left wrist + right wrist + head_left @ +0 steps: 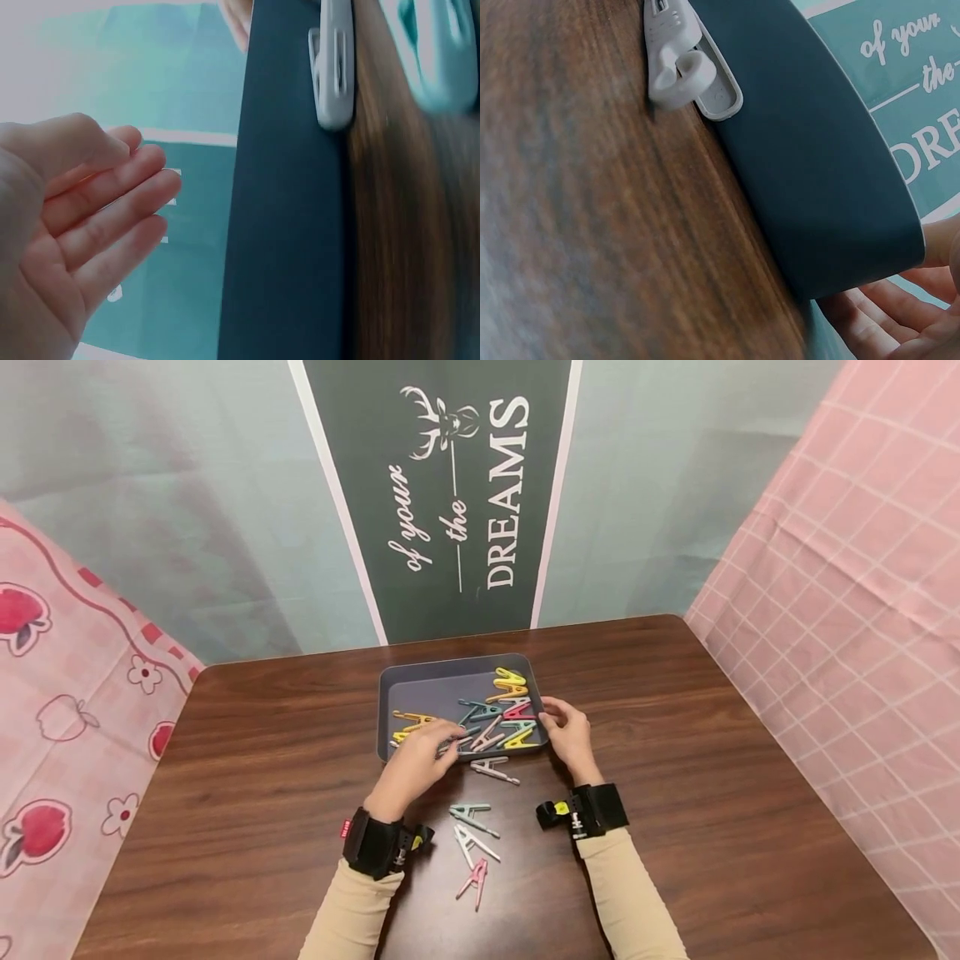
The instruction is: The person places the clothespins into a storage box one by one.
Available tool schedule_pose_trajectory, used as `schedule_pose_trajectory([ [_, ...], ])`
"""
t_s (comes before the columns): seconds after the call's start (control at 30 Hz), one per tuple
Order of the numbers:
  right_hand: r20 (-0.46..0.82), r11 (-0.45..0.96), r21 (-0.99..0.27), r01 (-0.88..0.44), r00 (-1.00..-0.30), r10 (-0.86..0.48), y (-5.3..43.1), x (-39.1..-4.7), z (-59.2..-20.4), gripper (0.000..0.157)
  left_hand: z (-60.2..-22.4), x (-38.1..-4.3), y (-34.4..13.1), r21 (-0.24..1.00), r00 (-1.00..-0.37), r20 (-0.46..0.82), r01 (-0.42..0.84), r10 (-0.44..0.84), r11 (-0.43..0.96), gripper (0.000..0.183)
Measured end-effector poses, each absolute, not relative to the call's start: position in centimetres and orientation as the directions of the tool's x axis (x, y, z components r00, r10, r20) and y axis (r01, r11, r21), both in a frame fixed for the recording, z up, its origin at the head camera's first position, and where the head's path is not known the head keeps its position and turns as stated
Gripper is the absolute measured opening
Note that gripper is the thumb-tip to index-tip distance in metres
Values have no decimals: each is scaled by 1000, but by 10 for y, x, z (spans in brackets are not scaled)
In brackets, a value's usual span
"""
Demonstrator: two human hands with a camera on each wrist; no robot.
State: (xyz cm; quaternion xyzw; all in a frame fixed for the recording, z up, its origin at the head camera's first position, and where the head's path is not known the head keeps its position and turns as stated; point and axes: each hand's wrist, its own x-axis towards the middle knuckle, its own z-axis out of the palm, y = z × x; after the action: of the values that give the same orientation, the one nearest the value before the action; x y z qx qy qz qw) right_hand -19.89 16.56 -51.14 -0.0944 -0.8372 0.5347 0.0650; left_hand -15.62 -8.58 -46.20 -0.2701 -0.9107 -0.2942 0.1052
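A dark grey tray (450, 662) holds several clothespins in yellow, orange, red, teal and pale colours, mostly along its right and front parts. My left hand (422, 758) hovers over the tray's front edge, fingers loosely bent; the left wrist view shows nothing between thumb and fingers of this hand (97, 210). At the tray's right wall, my right hand (568, 735) rests against the outside with its fingers fairly straight. In the right wrist view, fingers (885, 319) lie by the tray's corner. A light grey clothespin (491, 769) lies just in front of the tray.
Nearer me on the brown wooden table (675, 793) lie a mint clothespin (472, 818), a white clothespin (474, 845) and a pink clothespin (475, 883). Printed curtains hang behind the table and on both sides.
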Motion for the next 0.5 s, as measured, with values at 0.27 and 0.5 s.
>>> schedule_pose_trajectory([
  [0.27, 9, 408, -909, 89, -973, 232, 166, -198, -512, 32, -464, -149, -69, 404, -773, 361, 634, 522, 659, 19],
  [0.5, -9, 400, -911, 101, -974, 226, 166, -198, -513, 32, -465, -143, -62, 405, -778, 300, 628, 552, 665, 19],
])
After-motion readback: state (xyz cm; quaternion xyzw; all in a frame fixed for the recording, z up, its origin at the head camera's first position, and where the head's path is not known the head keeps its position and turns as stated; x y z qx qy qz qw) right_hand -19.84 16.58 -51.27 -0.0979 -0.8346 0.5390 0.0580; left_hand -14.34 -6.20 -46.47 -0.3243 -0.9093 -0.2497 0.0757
